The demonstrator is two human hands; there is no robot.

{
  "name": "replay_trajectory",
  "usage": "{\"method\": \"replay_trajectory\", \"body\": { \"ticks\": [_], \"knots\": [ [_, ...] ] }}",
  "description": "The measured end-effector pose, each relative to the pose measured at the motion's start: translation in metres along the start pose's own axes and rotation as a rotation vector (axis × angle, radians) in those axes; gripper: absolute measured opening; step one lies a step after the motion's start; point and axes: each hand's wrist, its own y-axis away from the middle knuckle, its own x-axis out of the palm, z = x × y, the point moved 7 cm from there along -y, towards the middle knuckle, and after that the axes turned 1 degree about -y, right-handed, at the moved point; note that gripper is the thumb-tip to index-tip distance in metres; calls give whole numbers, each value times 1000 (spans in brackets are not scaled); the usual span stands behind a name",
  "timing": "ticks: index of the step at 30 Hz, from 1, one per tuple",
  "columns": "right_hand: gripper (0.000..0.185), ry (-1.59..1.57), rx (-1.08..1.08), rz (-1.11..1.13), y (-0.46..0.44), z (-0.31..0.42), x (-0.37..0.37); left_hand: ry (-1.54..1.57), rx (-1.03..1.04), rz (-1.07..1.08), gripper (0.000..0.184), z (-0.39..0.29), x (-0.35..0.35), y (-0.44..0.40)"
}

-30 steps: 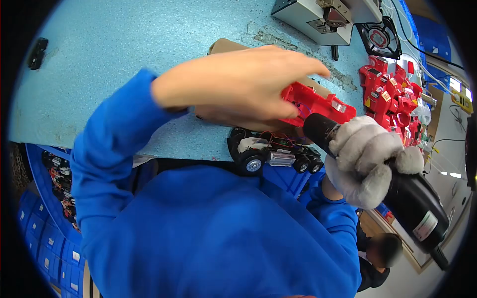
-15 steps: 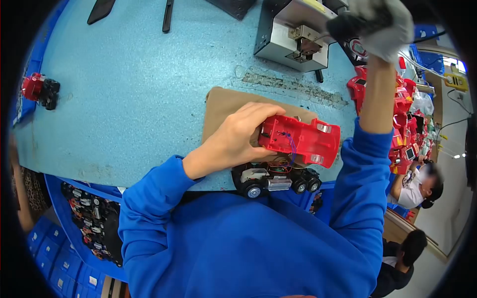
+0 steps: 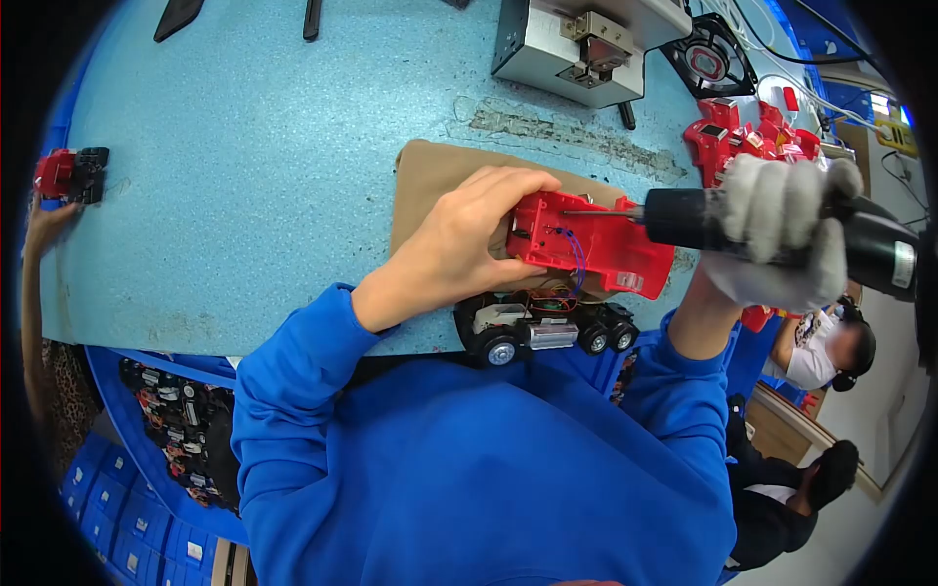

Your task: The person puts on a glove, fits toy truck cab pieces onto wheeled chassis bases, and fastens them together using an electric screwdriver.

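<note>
My left hand (image 3: 459, 230) grips the left end of a red plastic truck body (image 3: 625, 244), whose hollow inside faces up with blue wires in it. In my right hand (image 3: 787, 230), which wears a grey-white glove, is a black electric screwdriver (image 3: 679, 217). Its thin bit points left and reaches into the red body near my left fingers. Just below, at the table edge, stands a black truck chassis (image 3: 552, 332) with silver wheels and thin wires. A brown cloth pad (image 3: 430, 171) lies under the red body.
A metal box device (image 3: 562, 54) and a fan (image 3: 705, 61) stand at the back right, beside piled red truck bodies (image 3: 752, 132). At far left a co-worker's hand (image 3: 54, 220) touches a red and black toy truck (image 3: 70, 176). Two people are at right.
The screwdriver in my gloved right hand swung up to the metal device, then came back down to the red body. My left hand closed round the body. A co-worker's hand reached the far-left truck.
</note>
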Motion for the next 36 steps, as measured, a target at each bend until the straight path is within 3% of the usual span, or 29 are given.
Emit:
{"method": "replay_trajectory", "body": {
  "ticks": [6,12,17,23,24,31,36],
  "knots": [
    [46,37,22,-183,23,-20,-18,-32,-49,61,61,0,1,0],
    [42,31,58,-106,23,-25,-16,-28,-25,50,60,-1,0,-2],
    [27,155,112,-74,13,-31,16,-48,-22,42,59,-2,0,0],
    [28,247,176,-280,13,-42,24,-43,2,16,58,-1,-1,0],
    [25,318,183,-161,12,-43,30,-51,6,12,58,-1,-1,0],
    [28,378,149,-44,21,-50,49,-22,5,15,56,-1,0,1],
    [25,381,147,-182,28,-47,40,-19,7,6,58,1,2,1]
  ]
}}
